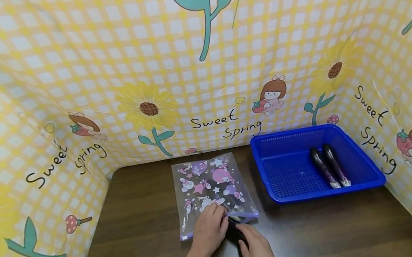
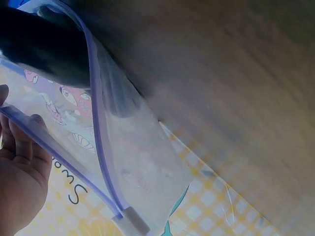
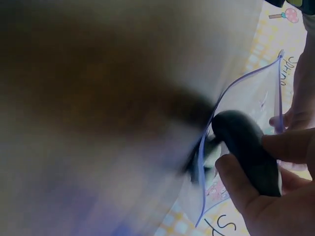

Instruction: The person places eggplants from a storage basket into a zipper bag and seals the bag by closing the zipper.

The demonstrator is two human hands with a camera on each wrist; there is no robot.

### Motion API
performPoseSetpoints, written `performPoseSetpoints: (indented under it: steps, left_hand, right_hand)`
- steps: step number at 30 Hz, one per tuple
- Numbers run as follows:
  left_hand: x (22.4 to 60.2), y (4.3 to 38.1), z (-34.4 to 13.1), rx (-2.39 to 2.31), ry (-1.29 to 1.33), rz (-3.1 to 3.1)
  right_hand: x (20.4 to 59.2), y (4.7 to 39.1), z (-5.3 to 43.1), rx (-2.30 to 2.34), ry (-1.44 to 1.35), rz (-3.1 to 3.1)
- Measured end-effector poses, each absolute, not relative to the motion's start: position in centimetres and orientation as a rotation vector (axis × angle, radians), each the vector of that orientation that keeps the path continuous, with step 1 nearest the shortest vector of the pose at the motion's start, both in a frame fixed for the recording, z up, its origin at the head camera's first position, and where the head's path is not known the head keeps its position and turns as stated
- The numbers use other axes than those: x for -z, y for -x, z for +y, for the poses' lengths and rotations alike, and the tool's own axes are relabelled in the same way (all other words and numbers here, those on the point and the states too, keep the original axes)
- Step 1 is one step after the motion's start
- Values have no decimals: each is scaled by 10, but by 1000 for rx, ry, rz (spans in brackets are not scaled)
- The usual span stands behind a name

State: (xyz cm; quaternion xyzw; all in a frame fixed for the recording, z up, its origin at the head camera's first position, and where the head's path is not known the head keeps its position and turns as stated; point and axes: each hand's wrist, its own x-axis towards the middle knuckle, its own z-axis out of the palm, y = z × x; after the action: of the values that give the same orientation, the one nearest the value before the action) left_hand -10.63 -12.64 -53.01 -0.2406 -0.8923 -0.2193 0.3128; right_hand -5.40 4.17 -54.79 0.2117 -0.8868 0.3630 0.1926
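Note:
A clear zip bag (image 1: 211, 186) printed with pink and purple figures lies on the table, its purple-edged mouth facing me. My left hand (image 1: 209, 229) pinches one edge of that mouth, which gapes in the left wrist view, with a white slider (image 2: 130, 223) at one corner. In my right hand (image 1: 257, 245) is a dark eggplant (image 3: 246, 147), gripped between thumb and fingers. Its rounded end is at the bag's opening in the right wrist view. From the left wrist, the eggplant (image 2: 44, 49) appears partly within the mouth. The hands hide part of it in the head view.
A blue plastic basket (image 1: 328, 194) stands to the right of the bag, with two eggplants (image 1: 322, 167) lying side by side in its right half. The brown wooden table (image 1: 136, 218) is enclosed by a yellow checked cloth (image 1: 202, 91) at the back and sides.

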Motion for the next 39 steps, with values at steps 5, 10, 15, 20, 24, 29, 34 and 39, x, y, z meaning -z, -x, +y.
performPoseSetpoints:
  steps: [5,10,15,20,24,29,34,39]
  left_hand:
    - [532,105,-128,596,646,-2365]
    - [532,104,-127,592,641,-2379]
    - [532,103,-126,586,627,-2422]
    - [533,102,-125,580,611,-2450]
    - [534,101,-125,570,607,-2458]
    - [534,100,-126,554,600,-2480]
    - [534,96,-133,515,605,-2497]
    - [536,92,-145,481,604,-2506]
  right_hand:
    - [547,62,33,-1015,-504,-2577]
    - [547,67,26,-912,-476,-2668]
    - [545,67,24,-791,-479,-2695]
    - [544,68,22,-634,-489,-2747]
    - [546,67,22,-549,-493,-2801]
    - [549,66,24,-521,-511,-2864]
    - [548,59,33,-525,-583,-2931]
    - [541,49,42,-525,-692,-3139]
